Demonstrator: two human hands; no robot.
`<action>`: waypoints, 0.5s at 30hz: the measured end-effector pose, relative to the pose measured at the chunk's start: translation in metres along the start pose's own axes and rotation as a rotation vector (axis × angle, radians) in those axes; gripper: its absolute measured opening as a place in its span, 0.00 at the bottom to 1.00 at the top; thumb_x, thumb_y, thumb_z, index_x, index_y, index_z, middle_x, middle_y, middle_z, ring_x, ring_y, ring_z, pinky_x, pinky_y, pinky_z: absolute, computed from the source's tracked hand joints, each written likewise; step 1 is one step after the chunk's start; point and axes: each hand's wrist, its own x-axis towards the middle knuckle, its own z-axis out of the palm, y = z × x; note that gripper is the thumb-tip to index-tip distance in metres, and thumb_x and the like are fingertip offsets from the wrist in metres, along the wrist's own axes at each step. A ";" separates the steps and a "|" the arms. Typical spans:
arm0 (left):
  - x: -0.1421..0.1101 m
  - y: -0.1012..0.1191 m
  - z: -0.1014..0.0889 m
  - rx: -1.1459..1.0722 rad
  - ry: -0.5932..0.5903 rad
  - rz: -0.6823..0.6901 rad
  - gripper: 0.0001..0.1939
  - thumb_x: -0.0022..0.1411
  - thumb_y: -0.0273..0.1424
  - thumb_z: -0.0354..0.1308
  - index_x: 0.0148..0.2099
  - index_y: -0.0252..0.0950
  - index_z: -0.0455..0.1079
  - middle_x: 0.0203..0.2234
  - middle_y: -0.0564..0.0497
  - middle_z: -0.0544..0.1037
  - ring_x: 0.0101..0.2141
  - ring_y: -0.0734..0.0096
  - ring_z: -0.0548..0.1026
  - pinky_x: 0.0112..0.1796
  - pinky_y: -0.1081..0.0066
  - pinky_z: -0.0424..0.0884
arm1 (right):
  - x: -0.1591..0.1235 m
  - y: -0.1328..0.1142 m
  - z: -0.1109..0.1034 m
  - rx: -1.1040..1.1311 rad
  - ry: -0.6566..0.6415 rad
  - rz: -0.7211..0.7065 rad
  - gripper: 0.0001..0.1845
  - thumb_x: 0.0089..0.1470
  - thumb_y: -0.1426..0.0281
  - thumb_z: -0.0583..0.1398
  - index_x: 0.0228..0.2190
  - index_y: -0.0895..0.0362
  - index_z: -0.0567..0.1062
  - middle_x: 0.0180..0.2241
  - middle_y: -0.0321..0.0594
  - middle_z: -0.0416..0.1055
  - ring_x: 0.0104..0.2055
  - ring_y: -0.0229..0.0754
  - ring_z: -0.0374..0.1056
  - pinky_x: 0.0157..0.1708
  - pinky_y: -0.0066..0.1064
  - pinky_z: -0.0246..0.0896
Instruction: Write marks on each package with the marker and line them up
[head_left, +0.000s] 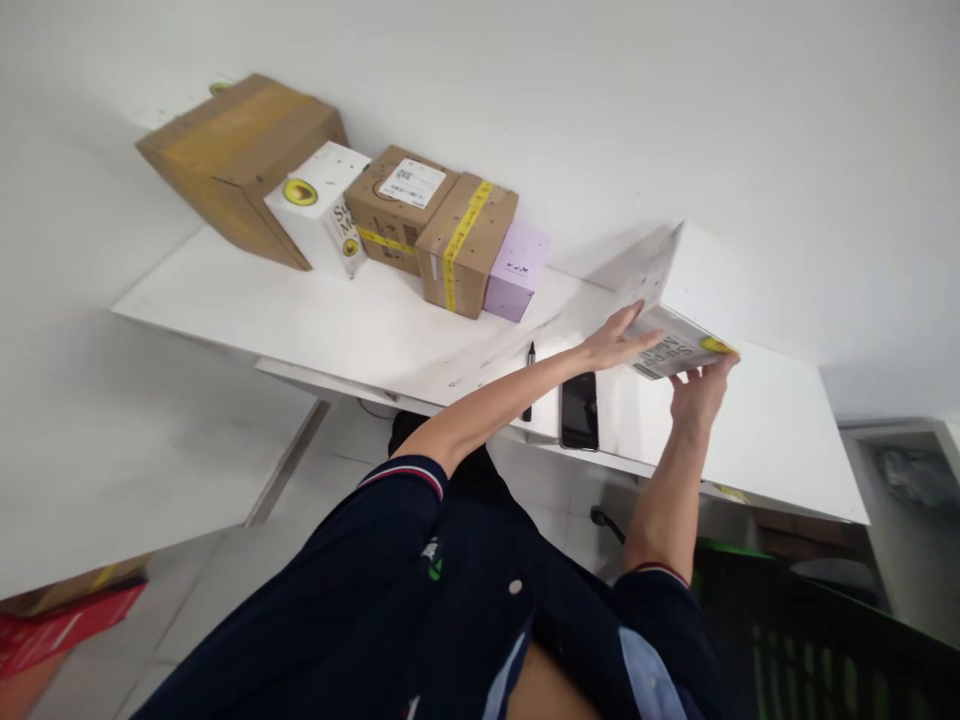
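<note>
A white cardboard box with grey lettering and an avocado picture is tilted over the right part of the white table. My left hand presses against its left side, thumb and fingers spread on the surface. At the lower right corner, my right hand has its fingers curled on the box's edge. Both hands are closed on this one box. Below my left wrist lie a black smartphone and a black marker, partly covered by my forearm.
Along the wall stand a large brown carton, a white avocado box, two taped brown boxes and a lilac box. A black mesh chair is at the lower right. A red item shows at the lower left.
</note>
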 end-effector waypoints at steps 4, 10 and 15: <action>-0.072 0.052 -0.035 -0.063 0.153 0.138 0.38 0.70 0.59 0.42 0.73 0.46 0.45 0.74 0.46 0.51 0.74 0.53 0.48 0.69 0.54 0.59 | -0.079 -0.025 0.005 -0.108 0.090 -0.227 0.42 0.63 0.52 0.21 0.71 0.53 0.41 0.61 0.62 0.60 0.62 0.60 0.64 0.48 0.58 0.69; -0.223 0.063 -0.099 0.029 0.499 0.105 0.37 0.68 0.63 0.31 0.70 0.54 0.51 0.64 0.49 0.68 0.66 0.49 0.65 0.59 0.44 0.72 | -0.231 -0.015 0.057 -0.263 0.043 -0.425 0.47 0.58 0.40 0.41 0.70 0.52 0.49 0.54 0.58 0.62 0.61 0.69 0.61 0.53 0.66 0.63; -0.299 0.021 -0.148 -0.147 0.652 -0.096 0.40 0.63 0.68 0.33 0.61 0.50 0.64 0.58 0.46 0.74 0.60 0.46 0.72 0.51 0.47 0.77 | -0.271 -0.020 0.116 0.111 -0.447 -0.825 0.30 0.58 0.53 0.56 0.60 0.45 0.60 0.46 0.46 0.64 0.50 0.55 0.67 0.49 0.56 0.69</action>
